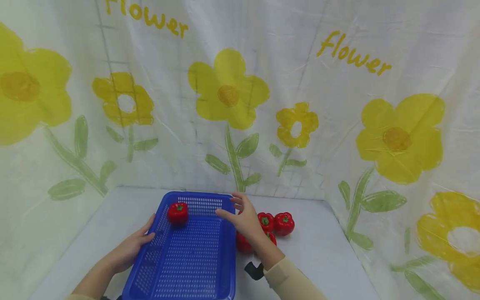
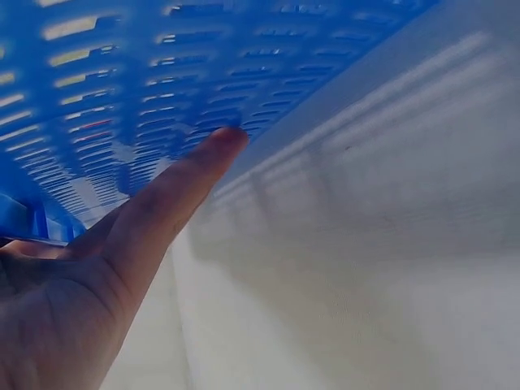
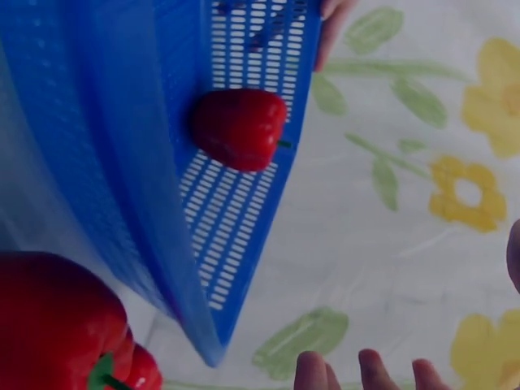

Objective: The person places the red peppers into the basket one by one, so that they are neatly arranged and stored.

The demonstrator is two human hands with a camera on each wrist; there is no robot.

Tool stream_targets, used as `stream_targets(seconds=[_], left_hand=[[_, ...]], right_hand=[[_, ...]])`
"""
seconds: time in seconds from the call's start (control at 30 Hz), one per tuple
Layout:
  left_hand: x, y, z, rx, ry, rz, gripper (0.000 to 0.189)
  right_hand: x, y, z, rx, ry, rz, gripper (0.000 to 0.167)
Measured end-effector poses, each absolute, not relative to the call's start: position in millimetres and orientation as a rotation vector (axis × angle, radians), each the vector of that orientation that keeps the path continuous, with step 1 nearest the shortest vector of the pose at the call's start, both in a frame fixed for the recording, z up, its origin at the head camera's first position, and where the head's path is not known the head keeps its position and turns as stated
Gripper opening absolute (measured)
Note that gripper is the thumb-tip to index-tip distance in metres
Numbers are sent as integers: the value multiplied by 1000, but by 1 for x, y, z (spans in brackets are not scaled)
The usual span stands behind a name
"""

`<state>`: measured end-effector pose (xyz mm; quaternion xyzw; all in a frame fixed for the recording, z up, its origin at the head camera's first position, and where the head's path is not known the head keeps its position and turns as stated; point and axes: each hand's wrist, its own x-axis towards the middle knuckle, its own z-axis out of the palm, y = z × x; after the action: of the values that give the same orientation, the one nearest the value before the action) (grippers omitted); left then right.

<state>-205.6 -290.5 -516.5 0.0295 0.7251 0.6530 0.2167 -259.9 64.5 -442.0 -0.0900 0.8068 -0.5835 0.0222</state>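
A blue perforated plastic basket (image 1: 191, 254) lies lengthwise before me. My left hand (image 1: 129, 250) holds its left side, thumb over the rim and fingers along the outer wall; the left wrist view shows one long digit against the slotted wall (image 2: 187, 61). One red bell pepper (image 1: 178, 213) sits inside, in the far left corner; its green stem shows in the right wrist view. My right hand (image 1: 245, 221) hovers around the basket's far right corner, fingers spread and holding nothing. Below and beside it are several more red bell peppers (image 1: 283, 224), partly hidden by the hand and forearm.
A white table (image 1: 311, 258) carries everything. Behind it hangs a pale curtain (image 1: 168, 125) printed with yellow flowers, meeting the table's back edge. A black piece (image 1: 254, 271) shows at the right wrist.
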Motion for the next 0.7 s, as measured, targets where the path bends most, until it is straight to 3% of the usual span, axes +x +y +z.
stream_targets(seconds=[0.7], left_hand=[[-205, -292, -517, 67, 1971, 1843, 70]], right_hand=[[-247, 110, -459, -146, 2557, -1863, 84]])
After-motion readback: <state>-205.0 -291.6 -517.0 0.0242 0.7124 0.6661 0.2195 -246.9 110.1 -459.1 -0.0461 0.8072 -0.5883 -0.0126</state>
